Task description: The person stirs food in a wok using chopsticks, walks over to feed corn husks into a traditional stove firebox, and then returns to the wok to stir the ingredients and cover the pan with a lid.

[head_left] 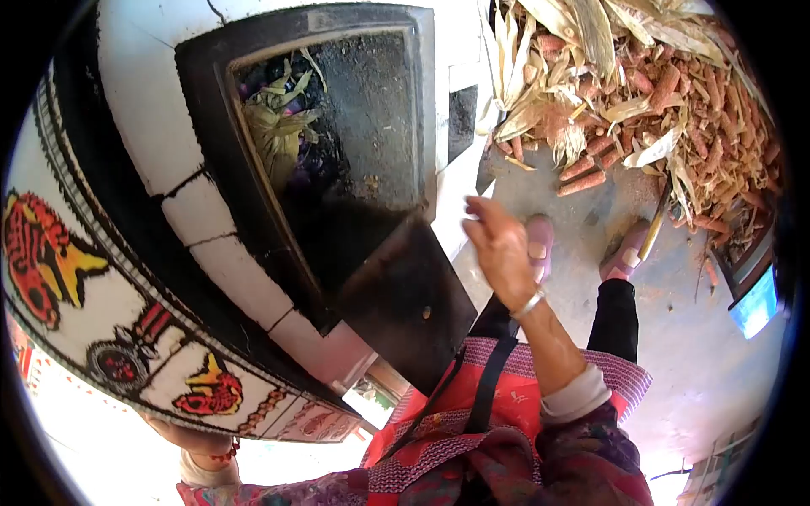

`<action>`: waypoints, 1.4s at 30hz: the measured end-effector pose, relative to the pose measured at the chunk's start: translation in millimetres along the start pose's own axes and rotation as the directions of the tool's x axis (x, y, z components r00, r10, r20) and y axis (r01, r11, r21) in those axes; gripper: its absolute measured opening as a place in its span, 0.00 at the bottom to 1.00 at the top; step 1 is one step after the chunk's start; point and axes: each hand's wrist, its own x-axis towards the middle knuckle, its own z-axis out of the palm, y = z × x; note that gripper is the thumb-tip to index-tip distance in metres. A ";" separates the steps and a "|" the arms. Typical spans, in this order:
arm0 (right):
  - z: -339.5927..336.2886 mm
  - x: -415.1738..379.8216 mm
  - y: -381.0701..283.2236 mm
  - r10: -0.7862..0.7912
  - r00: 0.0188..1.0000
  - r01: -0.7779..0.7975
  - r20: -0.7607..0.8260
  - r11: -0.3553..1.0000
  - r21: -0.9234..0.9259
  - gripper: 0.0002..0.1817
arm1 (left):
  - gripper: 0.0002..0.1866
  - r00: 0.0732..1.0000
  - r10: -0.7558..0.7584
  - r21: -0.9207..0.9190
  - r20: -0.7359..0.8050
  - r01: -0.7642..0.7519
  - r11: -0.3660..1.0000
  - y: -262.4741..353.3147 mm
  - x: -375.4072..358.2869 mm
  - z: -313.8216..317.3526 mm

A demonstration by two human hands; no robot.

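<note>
My right hand [499,249], a silver bracelet at its wrist, hovers beside the stove opening with loosely bent fingers apart and nothing seen in them. Just left of it, a dark metal stove door [405,312] stands swung out. Inside the firebox [384,126], dry corn husks [283,126] lie over dark, purplish-glinting material. My left hand [190,434] is at the lower left, by the underside of the decorated tiled stove edge [278,417]; the edge covers its fingers. A beaded red bracelet circles that wrist.
A heap of corn cobs [582,181] and dry husks [591,34] lies on the grey floor [540,198] at upper right. A stick [658,219] leans by my right shoe [624,249]. A dark-framed object with a bright bluish surface [753,304] stands at the right.
</note>
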 end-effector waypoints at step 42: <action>60.7 21.1 -143.2 -0.157 0.972 0.158 -0.177 0.987 -0.005 0.18 | 0.30 0.833 0.529 0.813 0.159 -0.415 0.408 5.8 30.0 33.1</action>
